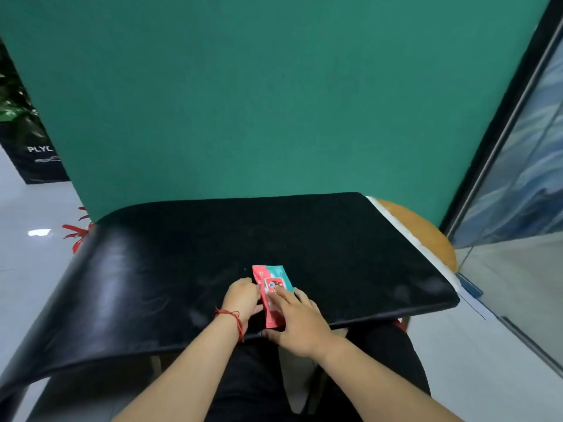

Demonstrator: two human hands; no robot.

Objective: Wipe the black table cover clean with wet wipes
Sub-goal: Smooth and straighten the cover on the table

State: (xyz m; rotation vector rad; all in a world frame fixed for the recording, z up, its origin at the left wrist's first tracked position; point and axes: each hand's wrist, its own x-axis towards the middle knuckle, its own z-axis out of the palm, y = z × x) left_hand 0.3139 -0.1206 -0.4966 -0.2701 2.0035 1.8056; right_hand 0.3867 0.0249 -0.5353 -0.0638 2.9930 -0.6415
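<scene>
Black and faintly glossy, the table cover (182, 269) fills the middle of the frame, draped over a table with its left side curling down. Pale smudges show on it near the bottom edge and toward the lower right.

Just below the frame's centre, a pink and teal pack of wet wipes (274, 274) lies flat on the cover, close to its near edge. The left hand (242, 295) is curled round the pack's left edge, holding it steady. The right hand (297, 319) lies on top of the pack with fingers fairly straight, the forefinger tip touching the label flap (272, 284). Whether the flap has lifted at all cannot be told.

No wipe is out of the pack, so the job looks to be at its very start: the pack is to be opened, a wipe pulled out, and the whole cover wiped.

A red string bracelet (231, 314) circles the left wrist. A green wall (274, 102) rises behind the table, and a glass partition (518, 178) runs down the right side.
</scene>
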